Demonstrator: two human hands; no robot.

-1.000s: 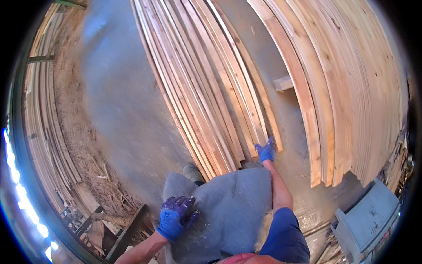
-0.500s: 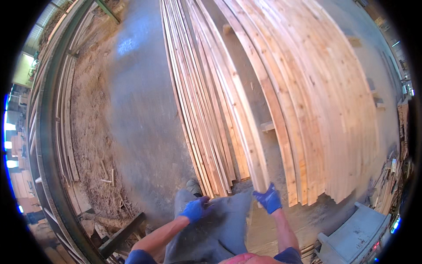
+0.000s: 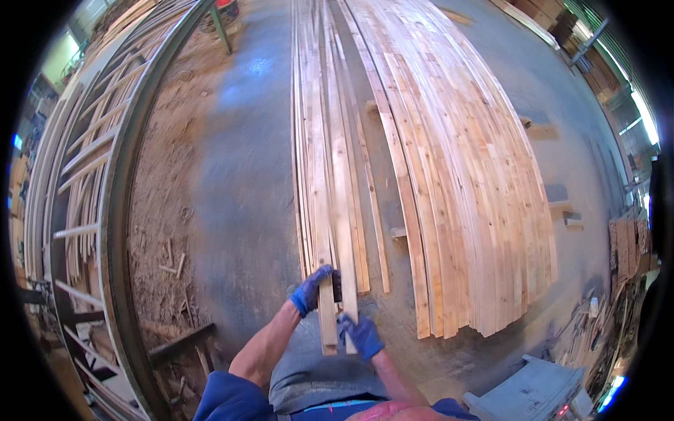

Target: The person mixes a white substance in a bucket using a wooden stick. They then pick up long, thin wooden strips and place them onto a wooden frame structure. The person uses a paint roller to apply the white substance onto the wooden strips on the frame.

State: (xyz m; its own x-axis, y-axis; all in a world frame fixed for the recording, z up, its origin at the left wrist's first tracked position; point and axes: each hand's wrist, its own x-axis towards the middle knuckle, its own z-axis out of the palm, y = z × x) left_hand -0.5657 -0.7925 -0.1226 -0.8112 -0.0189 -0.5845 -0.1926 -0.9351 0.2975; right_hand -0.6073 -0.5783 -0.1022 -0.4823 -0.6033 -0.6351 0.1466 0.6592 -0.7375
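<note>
Planks run lengthwise up the frame from us, and we grasp the near end of one narrow board (image 3: 335,231) low at centre, left hand (image 3: 309,290) clenched on its left edge, right hand (image 3: 362,335) nearer, gripping its end.

Board (image 3: 330,309) was a long pale wood strip, rough-sawn, lying flat along the narrow stack (image 3: 326,175) on the concrete floor. Its near end stuck out past the other strips toward me. My left hand (image 3: 310,289) gripped its left edge, my right hand (image 3: 361,335) held the near end. Both wore blue gloves.
</note>
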